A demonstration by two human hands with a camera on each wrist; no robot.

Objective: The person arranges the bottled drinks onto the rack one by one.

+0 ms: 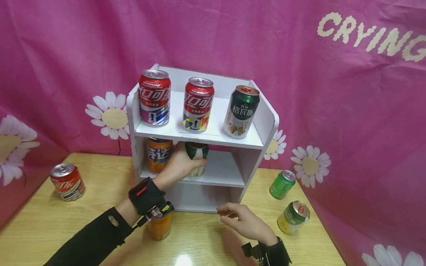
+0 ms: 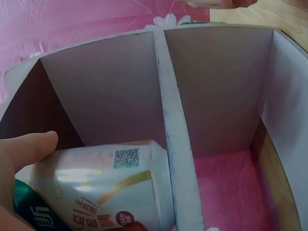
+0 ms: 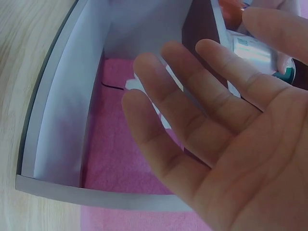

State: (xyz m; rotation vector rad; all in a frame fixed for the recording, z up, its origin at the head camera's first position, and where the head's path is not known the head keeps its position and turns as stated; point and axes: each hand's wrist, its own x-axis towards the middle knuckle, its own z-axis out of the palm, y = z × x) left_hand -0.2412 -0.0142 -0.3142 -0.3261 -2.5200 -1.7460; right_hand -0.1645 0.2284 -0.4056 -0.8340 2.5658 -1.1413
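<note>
On the middle tier of a white shelf (image 1: 224,170), a person's left hand (image 1: 181,162) grips a green-and-white kvass can (image 1: 198,171), its fingers wrapped around the side, with an orange Fanta can (image 1: 158,160) just left of them. Two red Coca-Cola cans (image 1: 155,98) and a second kvass can (image 1: 241,112) stand on the tier above those fingers. Lower and to the right, the right hand (image 1: 247,223) hovers over the table (image 1: 199,236), its fingers loosely extended; a green can (image 1: 282,184) sits to their right. Only the left wrist view catches the gripped can's QR code (image 2: 126,158); only the right wrist view reveals the right palm (image 3: 269,163), which faces away from the head camera.
</note>
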